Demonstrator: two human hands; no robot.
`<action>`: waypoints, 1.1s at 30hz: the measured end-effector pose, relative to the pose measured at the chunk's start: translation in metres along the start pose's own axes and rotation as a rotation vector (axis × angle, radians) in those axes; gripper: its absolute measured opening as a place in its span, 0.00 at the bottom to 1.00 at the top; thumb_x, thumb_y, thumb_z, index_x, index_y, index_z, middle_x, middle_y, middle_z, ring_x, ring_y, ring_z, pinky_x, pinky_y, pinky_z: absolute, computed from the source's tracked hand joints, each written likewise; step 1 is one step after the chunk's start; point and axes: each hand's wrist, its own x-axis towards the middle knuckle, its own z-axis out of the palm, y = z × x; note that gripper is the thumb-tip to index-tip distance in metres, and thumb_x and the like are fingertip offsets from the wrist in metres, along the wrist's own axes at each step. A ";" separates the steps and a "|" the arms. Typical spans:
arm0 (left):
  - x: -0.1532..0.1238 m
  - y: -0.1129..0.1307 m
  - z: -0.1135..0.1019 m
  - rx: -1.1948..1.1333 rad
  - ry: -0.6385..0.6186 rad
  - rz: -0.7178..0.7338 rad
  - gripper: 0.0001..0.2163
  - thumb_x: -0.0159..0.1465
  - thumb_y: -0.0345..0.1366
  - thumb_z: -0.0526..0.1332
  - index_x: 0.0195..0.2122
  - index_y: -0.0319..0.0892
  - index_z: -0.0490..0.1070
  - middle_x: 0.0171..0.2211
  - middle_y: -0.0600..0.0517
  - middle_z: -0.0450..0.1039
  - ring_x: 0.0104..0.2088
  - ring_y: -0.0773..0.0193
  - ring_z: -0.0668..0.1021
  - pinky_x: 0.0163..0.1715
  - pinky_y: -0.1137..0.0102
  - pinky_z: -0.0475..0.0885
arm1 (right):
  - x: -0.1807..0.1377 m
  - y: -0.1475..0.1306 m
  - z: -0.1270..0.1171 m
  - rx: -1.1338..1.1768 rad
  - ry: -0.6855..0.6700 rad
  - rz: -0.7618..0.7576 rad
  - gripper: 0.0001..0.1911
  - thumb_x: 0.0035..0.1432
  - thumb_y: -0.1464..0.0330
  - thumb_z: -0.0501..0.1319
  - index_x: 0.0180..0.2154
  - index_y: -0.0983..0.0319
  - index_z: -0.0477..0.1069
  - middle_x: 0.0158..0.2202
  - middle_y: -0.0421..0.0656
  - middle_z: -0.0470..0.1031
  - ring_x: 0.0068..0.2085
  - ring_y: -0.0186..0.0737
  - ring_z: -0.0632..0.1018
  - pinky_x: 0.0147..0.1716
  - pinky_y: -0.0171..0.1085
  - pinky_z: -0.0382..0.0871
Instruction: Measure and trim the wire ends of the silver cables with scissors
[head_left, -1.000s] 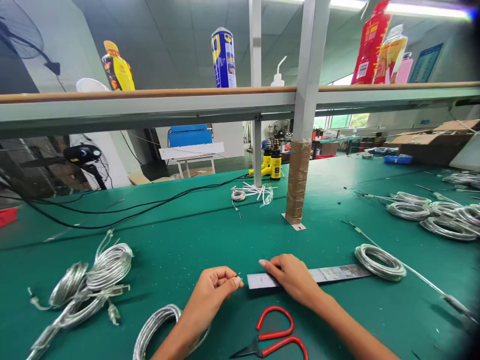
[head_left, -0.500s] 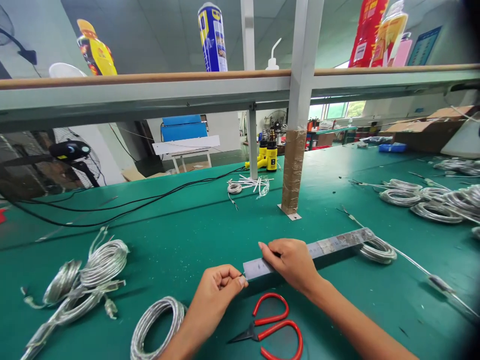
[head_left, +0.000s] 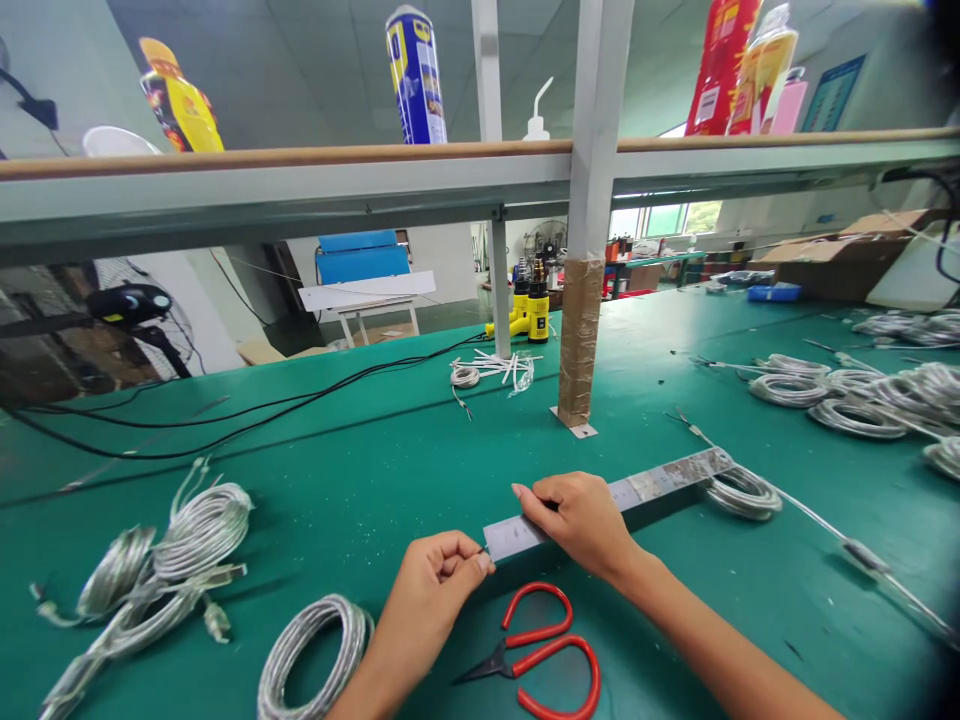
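Note:
Fingers of my left hand are pinched at the near left end of a long steel ruler. A thin dark wire end pokes out between thumb and forefinger there; most of it is hidden by the fingers. My right hand is closed over the ruler near that same end, thumb on top. The ruler slants away to the right, its far end over a coiled clear-sheathed cable. Red-handled scissors lie just below both hands, handles apart. Beside my left forearm rests another cable coil.
Bundled cables with plugs lie at left, more coils at right. A taped post rises from the green table to a shelf holding bottles. Yellow heat guns stand behind, with black cords trailing left.
The view has shifted slightly, and the ruler's face is turned a little more toward me. Both hands keep their grip in nearly the same place.

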 end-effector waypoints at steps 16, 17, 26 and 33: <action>0.002 -0.009 0.004 -0.109 -0.012 0.008 0.13 0.53 0.44 0.58 0.26 0.37 0.66 0.14 0.62 0.50 0.15 0.74 0.50 0.15 0.76 0.43 | 0.001 0.005 -0.001 -0.042 0.006 0.035 0.26 0.58 0.61 0.46 0.11 0.63 0.57 0.11 0.38 0.61 0.16 0.29 0.59 0.21 0.34 0.42; 0.002 -0.010 0.005 -0.143 -0.016 -0.002 0.13 0.53 0.45 0.58 0.27 0.37 0.66 0.14 0.62 0.50 0.15 0.75 0.50 0.14 0.77 0.43 | 0.001 0.007 -0.001 -0.050 0.010 0.038 0.26 0.58 0.61 0.46 0.11 0.63 0.58 0.11 0.38 0.61 0.16 0.29 0.59 0.21 0.34 0.42; 0.000 -0.007 0.005 -0.282 -0.057 -0.104 0.13 0.54 0.44 0.56 0.25 0.37 0.65 0.15 0.58 0.62 0.11 0.79 0.54 0.12 0.77 0.42 | 0.002 0.012 0.001 -0.043 0.041 0.001 0.25 0.57 0.62 0.47 0.11 0.64 0.57 0.11 0.38 0.61 0.16 0.28 0.58 0.20 0.33 0.42; 0.003 -0.008 0.005 -0.199 -0.016 -0.106 0.12 0.49 0.43 0.61 0.21 0.37 0.67 0.11 0.62 0.54 0.12 0.77 0.51 0.13 0.77 0.42 | 0.002 0.012 0.001 0.009 0.062 -0.032 0.24 0.56 0.62 0.48 0.11 0.64 0.55 0.11 0.37 0.58 0.16 0.28 0.56 0.20 0.33 0.42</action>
